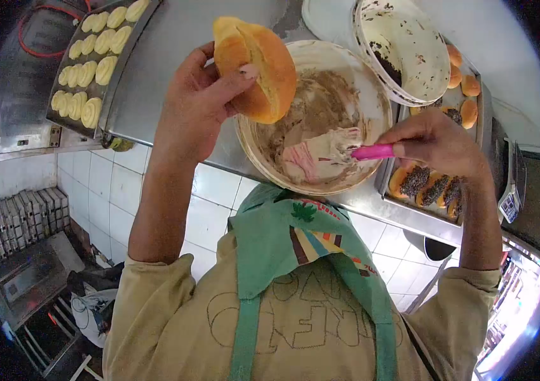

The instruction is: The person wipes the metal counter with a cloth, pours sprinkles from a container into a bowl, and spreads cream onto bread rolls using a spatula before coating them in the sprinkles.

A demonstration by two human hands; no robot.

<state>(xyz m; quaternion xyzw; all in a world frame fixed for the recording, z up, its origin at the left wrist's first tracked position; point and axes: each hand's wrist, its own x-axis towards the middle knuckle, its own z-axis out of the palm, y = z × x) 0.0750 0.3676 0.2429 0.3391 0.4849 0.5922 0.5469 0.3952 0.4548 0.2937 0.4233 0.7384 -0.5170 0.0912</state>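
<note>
My left hand (210, 95) grips a golden bread roll (267, 70) with a lengthwise split, thumb across its side. The roll is raised at the near-left rim of a wide round tub (378, 95), whose inside is smeared with brown and pale cream. My right hand (438, 143) is closed around the pink handle (373, 152) of a spatula, at the tub's right rim. Its working end is inside the tub and coated with cream, so its shape is hard to make out. Pale cream (321, 152) with pink streaks lies around that end.
A white bucket (432, 57) with dark sprinkles stands behind the tub. At right, a tray (482, 120) carries plain rolls and sprinkle-topped rolls (414, 180). Rows of pale swirled dough pieces (105, 41) fill a tray at upper left. The steel table's (175, 28) front edge runs before me.
</note>
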